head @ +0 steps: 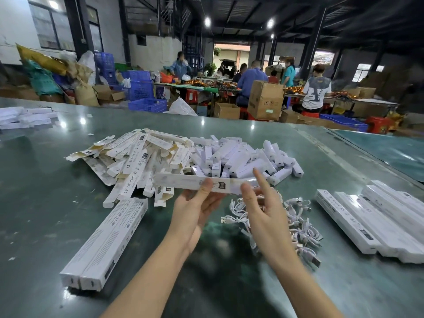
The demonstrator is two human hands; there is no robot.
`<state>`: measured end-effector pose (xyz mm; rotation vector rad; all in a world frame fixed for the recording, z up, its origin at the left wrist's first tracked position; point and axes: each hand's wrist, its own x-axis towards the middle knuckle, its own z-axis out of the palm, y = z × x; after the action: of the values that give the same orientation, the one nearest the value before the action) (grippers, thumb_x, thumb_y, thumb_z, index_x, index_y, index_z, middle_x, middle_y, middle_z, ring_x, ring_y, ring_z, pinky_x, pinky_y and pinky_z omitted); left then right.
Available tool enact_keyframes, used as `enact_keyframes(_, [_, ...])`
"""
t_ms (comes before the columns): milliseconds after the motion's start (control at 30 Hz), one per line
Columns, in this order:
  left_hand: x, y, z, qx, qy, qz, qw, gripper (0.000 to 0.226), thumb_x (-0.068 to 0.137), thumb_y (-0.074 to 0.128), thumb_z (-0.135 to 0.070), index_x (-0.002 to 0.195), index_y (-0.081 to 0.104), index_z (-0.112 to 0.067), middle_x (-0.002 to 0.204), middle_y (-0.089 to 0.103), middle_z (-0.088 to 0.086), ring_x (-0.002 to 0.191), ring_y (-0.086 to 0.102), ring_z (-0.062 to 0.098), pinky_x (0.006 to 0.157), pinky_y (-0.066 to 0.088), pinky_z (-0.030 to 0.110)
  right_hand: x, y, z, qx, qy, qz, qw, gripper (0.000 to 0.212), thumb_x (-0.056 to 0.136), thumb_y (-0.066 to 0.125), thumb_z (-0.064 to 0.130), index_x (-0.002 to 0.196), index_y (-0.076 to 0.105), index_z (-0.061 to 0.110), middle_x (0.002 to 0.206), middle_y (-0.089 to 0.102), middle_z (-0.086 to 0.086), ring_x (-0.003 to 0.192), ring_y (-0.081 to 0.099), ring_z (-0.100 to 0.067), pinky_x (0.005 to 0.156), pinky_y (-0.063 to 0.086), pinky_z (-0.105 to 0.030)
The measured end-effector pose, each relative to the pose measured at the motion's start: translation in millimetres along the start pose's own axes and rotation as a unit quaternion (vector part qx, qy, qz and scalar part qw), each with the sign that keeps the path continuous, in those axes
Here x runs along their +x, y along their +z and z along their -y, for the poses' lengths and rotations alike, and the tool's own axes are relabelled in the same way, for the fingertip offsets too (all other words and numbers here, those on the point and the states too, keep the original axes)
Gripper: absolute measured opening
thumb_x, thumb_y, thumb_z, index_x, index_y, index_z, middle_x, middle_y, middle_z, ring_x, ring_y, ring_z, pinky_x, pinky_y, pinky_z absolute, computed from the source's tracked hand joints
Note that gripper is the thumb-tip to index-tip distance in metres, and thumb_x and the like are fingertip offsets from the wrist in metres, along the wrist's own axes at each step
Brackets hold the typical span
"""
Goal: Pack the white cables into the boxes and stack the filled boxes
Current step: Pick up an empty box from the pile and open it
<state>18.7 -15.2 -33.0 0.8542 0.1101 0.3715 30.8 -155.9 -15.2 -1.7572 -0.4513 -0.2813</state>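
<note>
Both hands are up over the green bench (57, 214) with one long white box (192, 182) held level between them. The left hand (195, 207) grips the box near its middle, thumb on top and fingers curled under it. The right hand (263, 207) is at the box's right end with its forefinger sticking straight up; whether its other fingers hold the box or something else I cannot tell, as they are hidden behind the hand. Just below that box, under the right hand, lies a tangle of white cables (296, 226) on the bench. Beyond the box to the left sits a heap of flat, unfolded cartons (137, 157), and beyond it to the right a heap of short white packs (241, 157). Near the box on the left, two long boxes (105, 244) lie side by side, and well to its right more long boxes are laid in a stack (378, 223). Past the bench, people (316, 90) sit at other tables among brown cartons and blue crates.
</note>
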Motion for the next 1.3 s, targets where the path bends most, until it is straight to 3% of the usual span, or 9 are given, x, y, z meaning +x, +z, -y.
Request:
enact_keyframes(133, [2.8,-5.1,-7.7,-0.051,-0.028,-0.034,0.998,0.063,0.071,0.072,-0.028,0.125,0.059,0.0,0.096,0.075,0.012,0.078,0.074,0.02,0.065,0.06,0.025,-0.1,-0.5,-1.3,-0.055,-0.133,-0.099,0.985,0.016,0.094,0.055,0.03,0.102,0.066,0.022,0.109,0.052,0.003,0.11,0.049,-0.013,0.094,0.041,-0.027])
enact_keyframes(267, [1.3,-4.3,-7.6,-0.035,-0.027,-0.02,0.999,0.072,0.072,0.072,-0.031,0.134,0.054,0.002,0.092,0.074,0.009,0.076,0.072,0.017,0.064,0.058,0.024,-4.4,5.0,-4.9,-0.117,-0.145,-0.018,0.982,0.028,0.09,0.05,0.047,0.101,0.07,0.03,0.123,0.045,0.006,0.123,0.035,-0.012,0.103,0.027,-0.02])
enact_keyframes(467, [-3.1,0.7,-4.9,0.03,-0.057,0.052,0.997,0.058,0.077,0.069,-0.032,0.124,0.059,0.001,0.106,0.072,0.017,0.08,0.07,0.019,0.065,0.057,0.024,-4.5,6.1,-11.1,-0.245,-0.152,0.076,0.955,0.048,0.088,0.03,0.064,0.112,0.064,0.04,0.15,0.029,0.011,0.143,0.003,-0.011,0.117,0.011,-0.039])
enact_keyframes(700, [-3.0,0.6,-2.3,0.075,-0.092,0.072,0.99,0.06,0.076,0.069,-0.03,0.125,0.056,0.003,0.103,0.072,0.017,0.091,0.067,0.024,0.08,0.056,0.03,-2.7,0.2,-10.5,-0.337,-0.12,0.121,0.926,0.078,0.074,0.01,0.08,0.099,0.069,0.036,0.146,-0.035,0.027,0.137,-0.019,-0.006,0.112,-0.001,-0.034])
enact_keyframes(800, [-1.9,0.6,0.1,0.086,-0.096,0.066,0.989,0.058,0.077,0.068,-0.03,0.123,0.058,0.004,0.115,0.069,0.024,0.101,0.064,0.031,0.082,0.054,0.033,-2.7,-1.8,-7.3,-0.324,-0.115,0.158,0.926,0.072,0.075,0.017,0.078,0.107,0.067,0.038,0.155,-0.023,0.019,0.141,-0.012,-0.01,0.115,0.0,-0.038])
enact_keyframes(867, [-0.3,0.6,0.7,0.062,-0.09,0.068,0.992,0.046,0.077,0.067,-0.03,0.111,0.063,0.0,0.102,0.073,0.019,0.088,0.07,0.025,0.072,0.058,0.028,-1.0,-4.9,-0.9,-0.237,-0.123,0.135,0.954,0.041,0.086,0.044,0.064,0.103,0.07,0.037,0.159,0.013,0.008,0.143,0.003,-0.012,0.118,0.01,-0.039])
enact_keyframes(1000, [4.0,-4.3,-6.4,0.002,-0.095,0.006,0.995,0.023,0.072,0.071,-0.031,0.077,0.068,-0.009,0.075,0.072,0.008,0.066,0.07,0.017,0.06,0.058,0.025,10.9,-27.2,10.6,-0.032,-0.102,-0.069,0.992,0.008,0.09,0.065,0.027,0.095,0.072,0.027,0.112,0.065,0.006,0.111,0.056,-0.01,0.097,0.046,-0.035])
enact_keyframes(1100, [5.2,-10.3,-11.2,-0.02,-0.093,-0.021,0.995,0.023,0.075,0.071,-0.034,0.077,0.066,-0.012,0.073,0.07,0.006,0.063,0.068,0.016,0.057,0.057,0.024,22.4,-49.9,-0.1,-0.234,0.016,-0.157,0.959,0.021,0.093,0.056,0.028,0.106,0.068,0.016,0.108,0.067,-0.003,0.107,0.056,-0.025,0.098,0.042,-0.047])
enact_keyframes(1300, [2.4,-10.3,-11.7,-0.006,-0.099,-0.012,0.995,0.025,0.077,0.071,-0.037,0.081,0.067,-0.013,0.074,0.069,0.004,0.064,0.067,0.014,0.055,0.055,0.021,24.8,-61.8,-25.1,-0.487,0.24,-0.067,0.837,0.037,0.096,0.045,0.038,0.107,0.067,0.01,0.126,0.053,-0.016,0.124,0.036,-0.036,0.103,0.025,-0.044])
